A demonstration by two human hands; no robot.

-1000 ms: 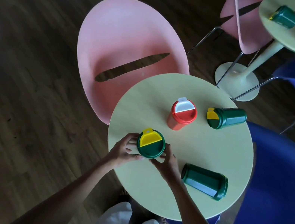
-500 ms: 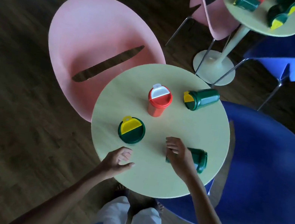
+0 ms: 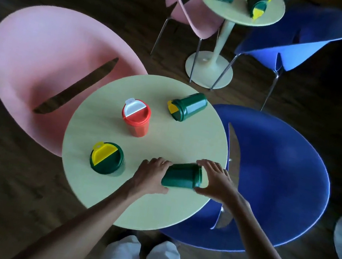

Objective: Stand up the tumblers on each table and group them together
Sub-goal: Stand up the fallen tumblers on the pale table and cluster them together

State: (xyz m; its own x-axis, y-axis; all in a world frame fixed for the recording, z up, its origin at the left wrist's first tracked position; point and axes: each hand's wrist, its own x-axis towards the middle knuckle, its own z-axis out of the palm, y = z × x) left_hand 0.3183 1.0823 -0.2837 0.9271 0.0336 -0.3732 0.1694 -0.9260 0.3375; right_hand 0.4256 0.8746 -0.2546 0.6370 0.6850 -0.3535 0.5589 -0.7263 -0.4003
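On the round pale-green bench point(image 3: 96, 187), both hands close around a dark green plastic tumbler lying on its side point(image 3: 182, 175) near the right edge. The left hand point(image 3: 150, 177) cups its base end; the right hand point(image 3: 216, 183) wraps its lid end. A green tumbler with a yellow flip lid point(image 3: 106, 158) stands near the left edge, a red tumbler with a white flip lid point(image 3: 136, 117) stands mid-bench, and another green tumbler point(image 3: 187, 106) lies toppled at the far edge.

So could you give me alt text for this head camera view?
Both hands, left hand and right hand, grip a dark green plastic tumbler lying sideways on a round pale table. An upright red tumbler stands behind.
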